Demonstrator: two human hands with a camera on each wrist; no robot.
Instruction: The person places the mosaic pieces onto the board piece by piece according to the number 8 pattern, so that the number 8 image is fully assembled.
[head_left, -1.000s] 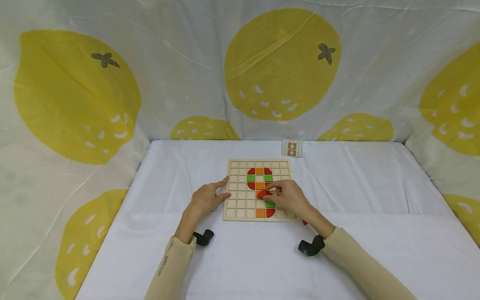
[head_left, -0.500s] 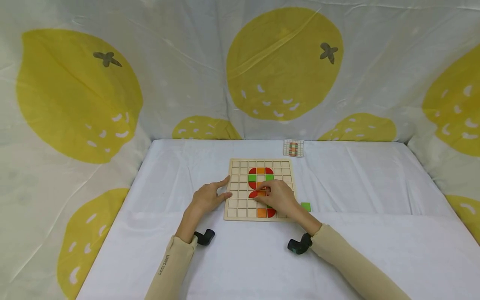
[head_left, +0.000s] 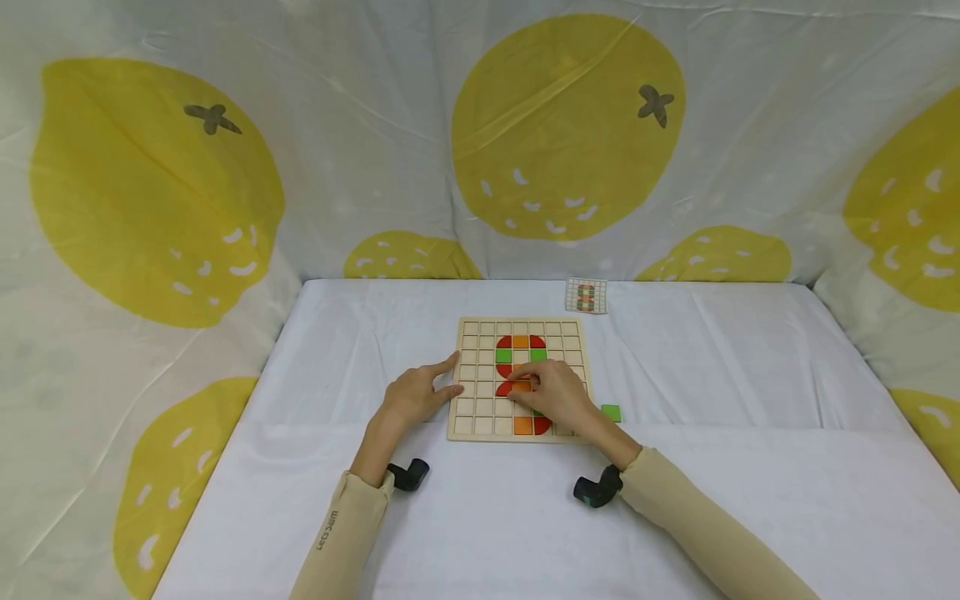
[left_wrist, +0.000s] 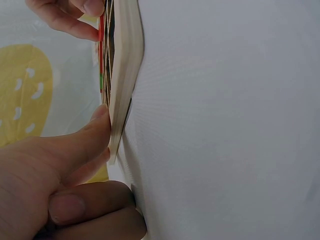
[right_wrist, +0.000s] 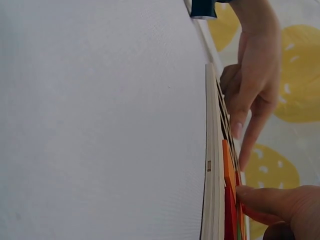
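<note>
A square wooden grid board [head_left: 472, 406] lies on the table with red, orange and green tiles set in its cells. In the head view, my left hand [head_left: 408, 398] steadies the board's left edge with spread thumb and index finger; its other fingers are tucked under in the left wrist view. Over the board's middle, my right hand [head_left: 557, 393] pinches a red quarter-circle tile [head_left: 503, 389] between thumb and index finger, down at a cell left of an orange tile [head_left: 521, 387]. That hand covers several cells and tiles on the lower right.
Right of the board lies a loose green square tile [head_left: 611, 413]. Beyond the far edge is a small pattern card [head_left: 586, 297] with a coloured figure. A white cloth [head_left: 495, 517] covers the table, and a lemon-print curtain [head_left: 360, 125] stands behind.
My right hand has moved left with the red tile and lowered it to the cell beside the orange one, uncovering the green tile. My left hand stays at the board edge.
</note>
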